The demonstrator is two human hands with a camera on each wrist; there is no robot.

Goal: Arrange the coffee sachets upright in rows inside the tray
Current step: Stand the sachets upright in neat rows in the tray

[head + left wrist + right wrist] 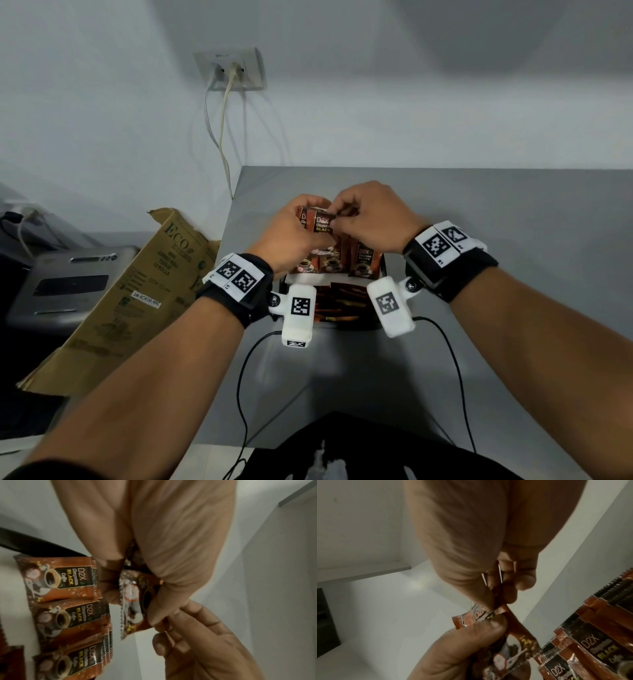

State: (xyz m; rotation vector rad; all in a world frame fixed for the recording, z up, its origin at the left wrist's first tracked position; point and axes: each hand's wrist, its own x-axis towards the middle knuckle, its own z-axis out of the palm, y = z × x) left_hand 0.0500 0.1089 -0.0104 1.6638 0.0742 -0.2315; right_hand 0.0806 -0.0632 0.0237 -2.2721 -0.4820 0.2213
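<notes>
Sachets [320,219] sit bunched in left hand [294,233]; right hand [370,219] fingers pinch one top edge. Loose grip could spill several onto upright rows [342,263], toppling them.

Both bare forearms reached forward, banded wrists apart, converging toward 12 o'clock. The left hand [295,229] curled its fingers in a grip; the right hand [371,219], just at its 3 o'clock, pinched with thumb and fingertips, knuckles up.

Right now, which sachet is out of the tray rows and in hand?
The raised sachet pinched between left hand and right hand. The other sachets stand upright in the tray, untouched.
</notes>
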